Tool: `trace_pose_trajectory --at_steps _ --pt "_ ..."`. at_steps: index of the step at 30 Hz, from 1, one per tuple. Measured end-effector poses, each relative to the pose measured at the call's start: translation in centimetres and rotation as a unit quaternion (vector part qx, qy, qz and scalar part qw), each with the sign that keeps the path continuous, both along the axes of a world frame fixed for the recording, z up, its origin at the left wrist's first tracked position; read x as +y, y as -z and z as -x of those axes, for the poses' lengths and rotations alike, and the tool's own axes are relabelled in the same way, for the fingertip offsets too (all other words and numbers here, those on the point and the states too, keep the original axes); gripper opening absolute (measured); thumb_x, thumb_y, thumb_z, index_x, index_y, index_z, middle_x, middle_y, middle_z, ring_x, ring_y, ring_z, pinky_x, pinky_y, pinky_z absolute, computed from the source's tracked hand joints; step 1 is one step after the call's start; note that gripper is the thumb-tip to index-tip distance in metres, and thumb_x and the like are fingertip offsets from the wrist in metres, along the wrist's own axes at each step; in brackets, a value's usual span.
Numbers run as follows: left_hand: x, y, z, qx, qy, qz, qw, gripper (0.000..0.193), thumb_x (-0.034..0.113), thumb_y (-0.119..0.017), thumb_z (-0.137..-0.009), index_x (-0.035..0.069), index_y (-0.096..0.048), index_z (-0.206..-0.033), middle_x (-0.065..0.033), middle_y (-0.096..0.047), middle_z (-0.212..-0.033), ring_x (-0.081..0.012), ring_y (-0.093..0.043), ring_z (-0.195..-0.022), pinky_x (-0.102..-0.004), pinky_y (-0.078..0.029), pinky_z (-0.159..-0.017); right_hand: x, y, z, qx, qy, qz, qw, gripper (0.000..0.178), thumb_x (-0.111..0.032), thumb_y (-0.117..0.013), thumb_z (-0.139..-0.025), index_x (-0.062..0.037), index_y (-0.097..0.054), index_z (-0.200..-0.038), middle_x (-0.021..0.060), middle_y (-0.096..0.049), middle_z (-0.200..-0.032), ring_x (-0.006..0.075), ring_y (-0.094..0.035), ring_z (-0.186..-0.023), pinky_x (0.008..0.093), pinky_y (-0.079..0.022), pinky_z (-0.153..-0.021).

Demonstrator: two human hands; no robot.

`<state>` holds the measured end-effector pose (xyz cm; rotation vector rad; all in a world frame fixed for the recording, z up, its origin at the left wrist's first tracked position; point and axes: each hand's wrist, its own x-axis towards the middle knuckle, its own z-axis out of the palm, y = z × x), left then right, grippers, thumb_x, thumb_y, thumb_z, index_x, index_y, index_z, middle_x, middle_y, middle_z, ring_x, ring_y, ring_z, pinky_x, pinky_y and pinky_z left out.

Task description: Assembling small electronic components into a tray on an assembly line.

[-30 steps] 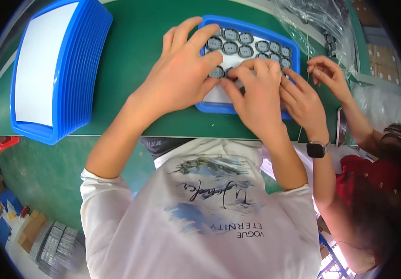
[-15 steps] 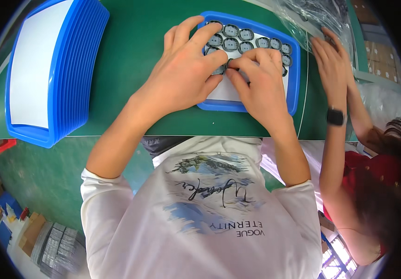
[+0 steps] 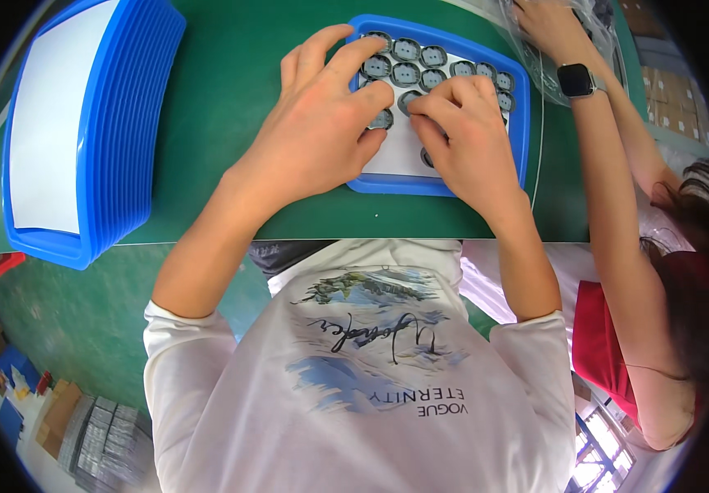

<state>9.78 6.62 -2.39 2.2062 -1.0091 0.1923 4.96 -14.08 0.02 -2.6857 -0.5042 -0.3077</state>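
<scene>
A blue tray (image 3: 521, 144) lined with a white sheet (image 3: 399, 158) lies on the green table, with several round dark-grey plastic parts (image 3: 406, 75) set in rows inside it. Over the tray's left side my left hand (image 3: 313, 123) is spread, its fingertips near the left column of parts and holding nothing I can see. My right hand (image 3: 471, 135) reaches in from the right, thumb and forefinger pinching one round grey part (image 3: 408, 102) in the middle of the tray. Another round part (image 3: 427, 158) peeks out beside the right palm. My right hand hides some of the parts.
A tall stack of blue trays (image 3: 124, 140), the top one showing a white sheet, stands at the table's left. On the right, a co-worker's arm with a dark watch (image 3: 576, 80) reaches to clear plastic bags (image 3: 527, 37). The table's near edge runs before my waist.
The round part at my right fingertips now shows more, apart from the left hand's thumb and forefinger. My right hand has shifted slightly right. The co-worker's hands moved farther away over the bag.
</scene>
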Motion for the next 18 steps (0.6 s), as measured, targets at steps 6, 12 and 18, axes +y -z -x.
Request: trace_pose_trajectory --at_steps 6,12,18 --pt "0.8 0.3 -0.1 0.004 -0.005 -0.001 1.000 0.032 0.009 -0.083 -0.072 0.012 -0.069 -0.101 -0.0091 -0.050 -0.147 -0.0397 -0.036 -0.141 -0.0504 -0.034 -0.111 -0.1 0.1 -0.7 0.004 -0.072 -0.013 0.997 0.017 -0.001 -0.073 -0.079 -0.0033 -0.072 -0.096 0.0075 -0.060 -0.091 0.0278 -0.056 -0.092 0.0363 -0.048 -0.079" --pt "1.9 1.1 -0.2 0.006 -0.008 -0.005 1.000 0.033 0.010 -0.084 -0.072 0.012 -0.069 -0.101 -0.0097 -0.049 -0.147 -0.0398 -0.036 -0.141 -0.0508 -0.034 -0.111 0.5 1.2 -1.7 -0.003 -0.086 0.001 0.996 0.019 -0.001 -0.074 -0.077 -0.0025 -0.072 -0.096 0.0079 -0.060 -0.093 0.0281 -0.056 -0.093 0.0357 -0.048 -0.079" --pt "2.8 1.8 -0.4 0.008 -0.005 0.007 1.000 0.032 0.012 -0.084 -0.072 0.012 -0.070 -0.101 -0.0095 -0.051 -0.146 -0.0387 -0.036 -0.140 -0.0501 -0.034 -0.111 0.7 0.6 -0.6 -0.017 -0.045 -0.024 0.999 0.019 -0.004 -0.076 -0.081 -0.0026 -0.072 -0.100 0.0088 -0.066 -0.094 0.0270 -0.059 -0.089 0.0351 -0.050 -0.078"
